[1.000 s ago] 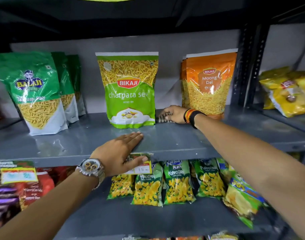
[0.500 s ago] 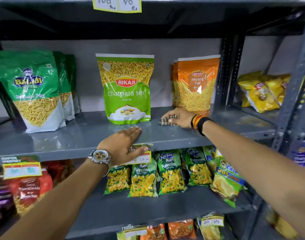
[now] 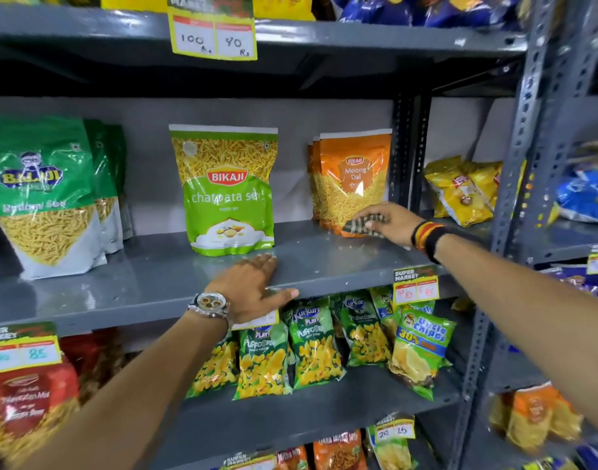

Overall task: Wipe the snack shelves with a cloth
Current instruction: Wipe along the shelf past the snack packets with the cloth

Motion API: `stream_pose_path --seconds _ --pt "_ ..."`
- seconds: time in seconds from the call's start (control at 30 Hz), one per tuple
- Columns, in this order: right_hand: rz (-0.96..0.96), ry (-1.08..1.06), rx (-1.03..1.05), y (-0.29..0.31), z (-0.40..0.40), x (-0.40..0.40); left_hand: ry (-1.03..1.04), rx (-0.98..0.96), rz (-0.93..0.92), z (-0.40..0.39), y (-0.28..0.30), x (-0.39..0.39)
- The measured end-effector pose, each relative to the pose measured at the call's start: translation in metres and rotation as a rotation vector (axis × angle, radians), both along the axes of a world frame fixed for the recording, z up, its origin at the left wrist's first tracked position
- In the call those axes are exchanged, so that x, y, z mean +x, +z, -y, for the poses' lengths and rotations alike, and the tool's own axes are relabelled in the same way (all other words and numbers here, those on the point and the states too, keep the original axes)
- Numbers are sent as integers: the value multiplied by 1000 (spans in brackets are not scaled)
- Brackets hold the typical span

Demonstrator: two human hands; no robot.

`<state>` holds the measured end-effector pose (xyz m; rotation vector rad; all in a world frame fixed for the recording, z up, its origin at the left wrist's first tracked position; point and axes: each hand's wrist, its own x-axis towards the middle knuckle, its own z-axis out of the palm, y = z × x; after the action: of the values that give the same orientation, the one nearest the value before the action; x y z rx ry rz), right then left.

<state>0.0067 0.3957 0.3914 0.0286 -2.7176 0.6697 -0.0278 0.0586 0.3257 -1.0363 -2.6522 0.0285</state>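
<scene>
A grey metal shelf (image 3: 324, 262) runs across the middle of the view. My right hand (image 3: 390, 222) grips a dark striped cloth (image 3: 362, 225) and holds it against the foot of the orange Moong Dal bags (image 3: 353, 178) at the shelf's right end. My left hand (image 3: 253, 286) lies flat on the shelf's front edge, fingers spread, thumb hooked under the lip, just in front of the green Bikaji sev bag (image 3: 228, 191). A watch sits on that wrist.
Green Balaji bags (image 3: 43, 195) stand at the shelf's left. Puffcorn packs (image 3: 311, 344) and a chips pack (image 3: 416, 347) hang below. A slotted upright post (image 3: 514, 184) bounds the right side, with yellow chip bags (image 3: 460, 188) beyond. Price tags (image 3: 212, 35) hang on the upper shelf.
My right hand has slid the cloth rightward along the shelf to the foot of the orange bags. The camera has pulled back and up. My left hand stays on the edge.
</scene>
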Motion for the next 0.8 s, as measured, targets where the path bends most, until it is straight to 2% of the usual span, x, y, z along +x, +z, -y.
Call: stream_pose_path --seconds 0.13,0.37,0.6,0.67,0.8 --pt "-13 -87 128 -14 -4 -41 8 19 12 -50 0 7" --pt "70 126 172 -43 -36 -78 73 -1 6 -77 -13 -2" --pt "225 563 149 -22 -60 32 97 3 -18 -76 -17 -1" --pt "230 559 118 -11 -74 41 104 10 -12 -77 -16 0" --pt "90 339 15 -17 -89 6 109 6 4 -78 -11 4"
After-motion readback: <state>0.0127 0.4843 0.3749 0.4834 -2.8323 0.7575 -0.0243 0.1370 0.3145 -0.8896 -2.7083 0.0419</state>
